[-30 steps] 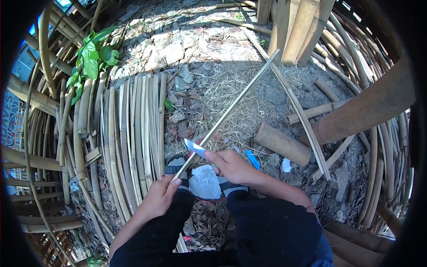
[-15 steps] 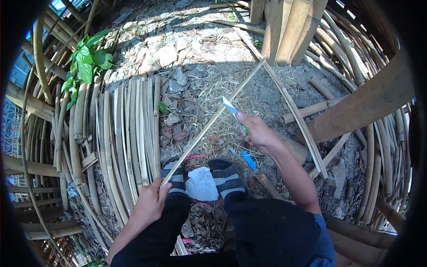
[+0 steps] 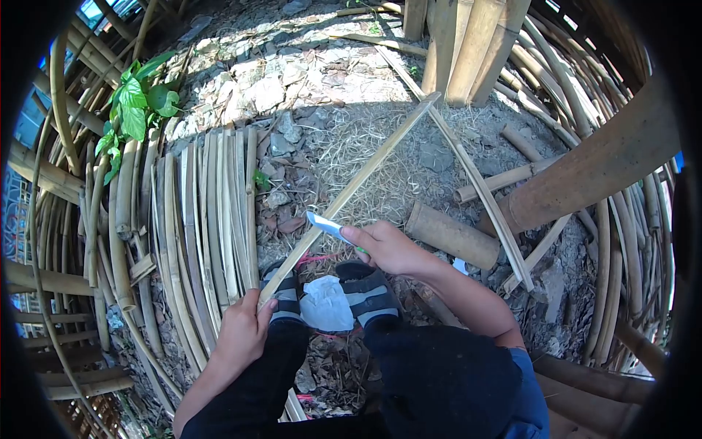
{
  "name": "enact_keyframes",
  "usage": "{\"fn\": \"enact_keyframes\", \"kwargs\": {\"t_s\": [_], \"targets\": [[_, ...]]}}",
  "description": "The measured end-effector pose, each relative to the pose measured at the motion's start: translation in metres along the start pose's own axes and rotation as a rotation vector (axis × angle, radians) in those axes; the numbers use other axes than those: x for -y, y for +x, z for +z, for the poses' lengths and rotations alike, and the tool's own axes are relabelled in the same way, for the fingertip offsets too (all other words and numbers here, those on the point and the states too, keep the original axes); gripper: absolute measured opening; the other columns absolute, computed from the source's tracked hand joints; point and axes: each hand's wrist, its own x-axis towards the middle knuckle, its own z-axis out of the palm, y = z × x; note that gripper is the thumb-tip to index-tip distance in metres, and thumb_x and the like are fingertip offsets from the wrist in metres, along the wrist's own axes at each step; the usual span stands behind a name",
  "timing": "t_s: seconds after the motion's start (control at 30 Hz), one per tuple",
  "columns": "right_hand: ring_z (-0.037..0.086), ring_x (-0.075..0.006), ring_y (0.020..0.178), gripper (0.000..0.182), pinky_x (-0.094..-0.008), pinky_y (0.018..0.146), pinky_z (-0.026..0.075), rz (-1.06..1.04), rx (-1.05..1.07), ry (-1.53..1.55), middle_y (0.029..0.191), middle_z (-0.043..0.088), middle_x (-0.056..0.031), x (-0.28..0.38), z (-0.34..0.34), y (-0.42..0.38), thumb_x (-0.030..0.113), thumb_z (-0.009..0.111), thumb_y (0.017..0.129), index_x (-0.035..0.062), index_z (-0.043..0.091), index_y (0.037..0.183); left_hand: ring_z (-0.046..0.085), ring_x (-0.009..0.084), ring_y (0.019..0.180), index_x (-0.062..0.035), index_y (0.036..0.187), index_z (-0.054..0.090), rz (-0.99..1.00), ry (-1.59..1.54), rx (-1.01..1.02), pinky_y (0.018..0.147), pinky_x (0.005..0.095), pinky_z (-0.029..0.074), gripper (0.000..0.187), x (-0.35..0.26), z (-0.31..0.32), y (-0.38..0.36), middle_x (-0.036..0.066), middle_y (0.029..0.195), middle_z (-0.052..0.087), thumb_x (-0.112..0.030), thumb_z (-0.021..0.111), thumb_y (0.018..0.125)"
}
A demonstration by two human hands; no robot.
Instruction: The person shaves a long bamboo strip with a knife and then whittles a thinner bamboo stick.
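A long, thin bamboo strip point(image 3: 358, 181) slants from my lap up toward the far right. My left hand point(image 3: 241, 326) is closed around its near end, beside my left shoe. In my right hand point(image 3: 382, 246) is a knife point(image 3: 327, 224) with a pale blade and a bit of green handle showing under the fingers. The blade lies across the strip, roughly a third of the way up from my left hand. Between my sandalled feet lies a crumpled white plastic piece point(image 3: 326, 304).
Many split bamboo strips point(image 3: 212, 219) lie side by side on the left. Another pale strip point(image 3: 479, 179) slants on the right, near a short bamboo tube point(image 3: 453, 235). A thick bamboo pole point(image 3: 599, 172) leans at right. Thin shavings point(image 3: 365, 146) litter the ground ahead.
My right hand and the knife have moved down along the strip, toward my left hand. The strip has turned to show a broader face. My forearm now covers the blue object on the ground.
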Motion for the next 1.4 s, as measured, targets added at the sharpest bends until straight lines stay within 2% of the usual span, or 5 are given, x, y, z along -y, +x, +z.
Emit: {"fn": "enact_keyframes", "kwargs": {"t_s": [0.27,0.6,0.87,1.1,1.4], "targets": [[0.045,-0.0119,0.048,0.061,-0.0302,0.048,0.038,0.119,-0.268,0.209,0.054,0.047,-0.0021,-0.015,-0.054,0.016,0.049,0.047,0.101,0.002,0.056,0.063,0.059,0.0489,0.067,0.0044,0.087,0.051,-0.121,-0.013,0.098,0.059,0.0524,0.045,0.026,0.001,-0.008,-0.006,0.029,0.07,0.058,-0.018,0.058,0.096],[0.043,-0.0112,0.049,0.06,-0.0295,0.05,0.038,0.043,-0.068,0.138,0.052,0.044,-0.0013,-0.012,-0.035,0.005,0.049,0.044,0.102,0.003,0.054,0.065,0.059,0.0486,0.065,0.004,0.088,0.052,-0.054,0.015,0.084,0.057,0.0519,0.045,0.024,0.001,-0.007,-0.005,0.029,0.069,0.058,-0.018,0.057,0.097],[0.026,-0.0068,0.04,0.058,-0.0259,0.037,0.017,0.175,-0.249,0.262,0.051,0.034,0.0027,0.003,-0.075,0.003,0.055,0.042,0.101,0.0102,0.044,0.064,0.058,0.0494,0.064,0.0043,0.093,0.054,-0.051,-0.02,0.099,0.057,0.0519,0.044,0.022,0.006,-0.006,-0.007,0.028,0.067,0.057,-0.017,0.055,0.097],[0.036,-0.0085,0.052,0.059,-0.0255,0.049,0.033,0.08,0.112,0.203,0.058,0.041,0.0013,-0.004,-0.011,-0.012,0.053,0.042,0.101,0.0075,0.05,0.065,0.057,0.0447,0.06,0.0039,0.089,0.054,-0.074,-0.067,0.182,0.057,0.049,0.043,0.026,-0.001,-0.007,-0.007,0.024,0.06,0.054,-0.02,0.05,0.1],[0.049,-0.0115,0.052,0.062,-0.0295,0.052,0.042,0.026,-0.025,0.136,0.055,0.05,-0.0027,-0.02,-0.02,0.003,0.05,0.05,0.099,0.0031,0.056,0.06,0.058,0.0351,0.052,0.0042,0.086,0.054,-0.095,-0.123,0.195,0.054,0.0439,0.044,0.032,0.001,-0.004,-0.008,0.018,0.054,0.052,-0.022,0.046,0.102]]}}
